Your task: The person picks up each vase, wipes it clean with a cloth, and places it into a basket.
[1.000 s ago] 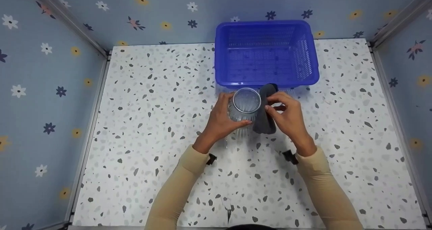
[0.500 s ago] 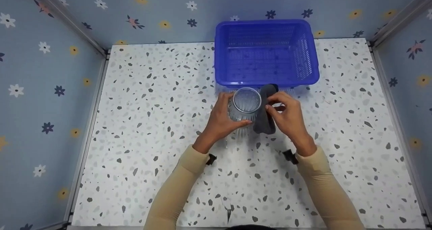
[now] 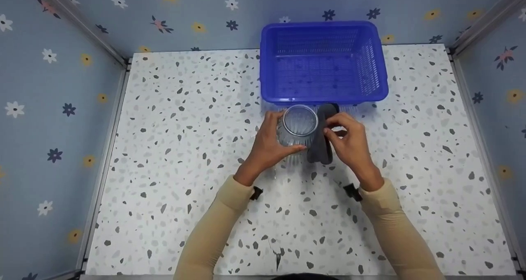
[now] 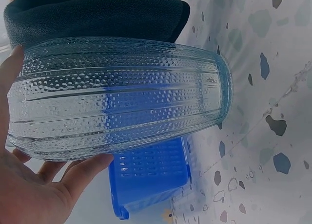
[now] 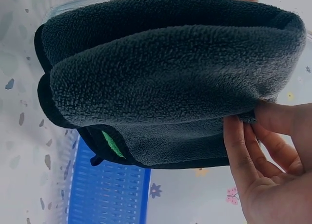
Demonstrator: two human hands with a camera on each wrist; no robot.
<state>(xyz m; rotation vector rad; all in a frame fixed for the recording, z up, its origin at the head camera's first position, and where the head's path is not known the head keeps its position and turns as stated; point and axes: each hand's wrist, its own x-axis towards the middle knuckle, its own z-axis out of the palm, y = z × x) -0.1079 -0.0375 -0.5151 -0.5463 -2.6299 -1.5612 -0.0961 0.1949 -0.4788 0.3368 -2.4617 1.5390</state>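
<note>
The person's left hand [image 3: 269, 144] is curved around a clear, ribbed glass vessel [image 3: 295, 138], thumb on the near side and fingers on the far side. The right hand [image 3: 351, 139] pinches the edge of a thick, dark grey fabric cloth [image 3: 319, 148] between thumb and fingers. The vessel stands upright, apparently on the white speckled worktop [image 3: 185, 157], in front of a blue rectangular plastic basket [image 3: 312, 98]; the folded cloth hangs along its right side, touching or just beside it.

The work looks under way rather than finished: both things are in hand, and neither has been released. Bringing glass and fabric together seems done. What is left is harder to judge. No cloth shows inside the vessel, and none is wrapped around it. The left wrist view shows the glass surface covered in small bumps, but whether these are moulded texture or droplets cannot be told, so they give no measure of progress. The vessel remains outside the basket.
</note>
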